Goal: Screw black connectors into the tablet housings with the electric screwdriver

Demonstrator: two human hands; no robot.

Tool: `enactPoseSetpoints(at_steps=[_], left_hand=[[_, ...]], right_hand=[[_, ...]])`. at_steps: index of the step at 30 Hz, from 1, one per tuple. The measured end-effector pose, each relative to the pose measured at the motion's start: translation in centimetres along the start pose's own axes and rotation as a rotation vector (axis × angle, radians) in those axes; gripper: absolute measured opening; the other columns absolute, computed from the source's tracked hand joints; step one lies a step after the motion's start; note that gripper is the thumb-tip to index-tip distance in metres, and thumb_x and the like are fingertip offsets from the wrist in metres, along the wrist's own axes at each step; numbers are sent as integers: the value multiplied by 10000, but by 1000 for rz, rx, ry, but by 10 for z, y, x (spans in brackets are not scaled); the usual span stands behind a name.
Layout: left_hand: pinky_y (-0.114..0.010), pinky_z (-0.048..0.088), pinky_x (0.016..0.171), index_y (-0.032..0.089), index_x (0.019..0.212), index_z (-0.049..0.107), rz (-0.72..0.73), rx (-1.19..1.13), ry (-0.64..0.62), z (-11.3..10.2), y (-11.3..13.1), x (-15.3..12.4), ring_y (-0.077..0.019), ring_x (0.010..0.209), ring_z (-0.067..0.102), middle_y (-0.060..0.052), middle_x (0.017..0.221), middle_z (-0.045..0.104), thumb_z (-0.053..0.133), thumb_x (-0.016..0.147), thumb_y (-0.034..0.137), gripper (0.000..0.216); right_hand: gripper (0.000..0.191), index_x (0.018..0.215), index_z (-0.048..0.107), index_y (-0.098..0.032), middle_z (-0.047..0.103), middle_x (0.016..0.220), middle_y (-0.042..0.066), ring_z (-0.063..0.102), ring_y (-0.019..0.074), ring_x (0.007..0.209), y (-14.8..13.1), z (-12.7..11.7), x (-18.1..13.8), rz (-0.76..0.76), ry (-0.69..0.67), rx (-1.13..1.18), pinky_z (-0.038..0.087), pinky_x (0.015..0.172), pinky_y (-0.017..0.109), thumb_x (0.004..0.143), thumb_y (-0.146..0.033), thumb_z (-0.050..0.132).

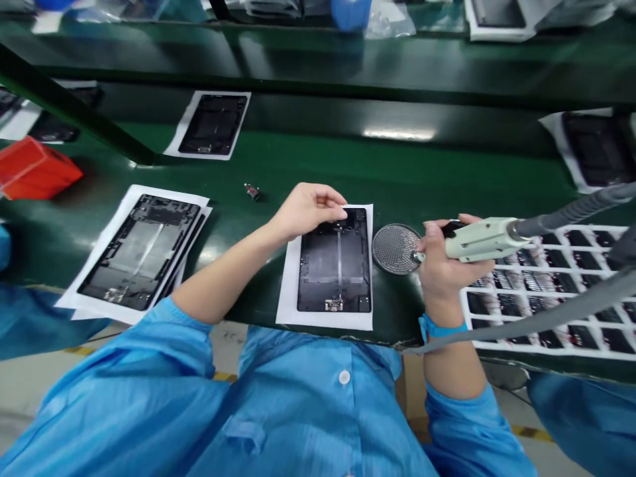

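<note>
A black tablet housing (pixel 328 262) lies on a white sheet (pixel 287 301) at the table's front edge, with a pale strip down its middle and a small circuit board (pixel 334 305) at its near end. Over its far left corner is my left hand (pixel 313 211), thumb and fingertips pinched together; what they hold, if anything, is hidden. My right hand (pixel 442 265) grips a pale green handheld tool (pixel 479 240) with a thick grey hose. The tool's metal tip points left, at the rim of a round perforated metal disc (pixel 396 248) beside the housing.
Left are stacked housings on sheets (pixel 144 252), a red bin (pixel 37 169) and a small part (pixel 252 192). Another housing (pixel 214 124) lies farther back. A white compartment tray (pixel 546 291) of small dark parts stands right, under the grey cable (pixel 536 319). A green post (pixel 74 106) slants at left.
</note>
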State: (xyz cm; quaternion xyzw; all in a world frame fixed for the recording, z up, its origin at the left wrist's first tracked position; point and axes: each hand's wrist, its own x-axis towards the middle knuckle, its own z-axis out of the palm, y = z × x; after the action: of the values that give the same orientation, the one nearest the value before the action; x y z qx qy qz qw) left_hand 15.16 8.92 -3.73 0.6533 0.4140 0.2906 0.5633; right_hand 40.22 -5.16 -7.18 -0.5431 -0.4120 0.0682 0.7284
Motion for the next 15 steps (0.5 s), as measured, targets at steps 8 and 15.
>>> enactPoseSetpoints(at_steps=[8,15], left_hand=[[-370,590,812,204,812,887,112,399,-65,46,-17,63,-187,724,742,-31,773,822,915,876,149,88],[-389,588,877,234,908,923,212,522,-64,49,-35,62,-224,834,781,-43,891,867,919,933,171,68]], right_hand=[[426,1219,656,-249,776,884,-19,650,119,526,1,-2,-2,13,-37,-16,624,505,310,961,-486,898],[359,1257,658,-247,795,900,-20,682,119,550,-3,0,-2,-58,-52,-12,644,551,297,997,-382,867]])
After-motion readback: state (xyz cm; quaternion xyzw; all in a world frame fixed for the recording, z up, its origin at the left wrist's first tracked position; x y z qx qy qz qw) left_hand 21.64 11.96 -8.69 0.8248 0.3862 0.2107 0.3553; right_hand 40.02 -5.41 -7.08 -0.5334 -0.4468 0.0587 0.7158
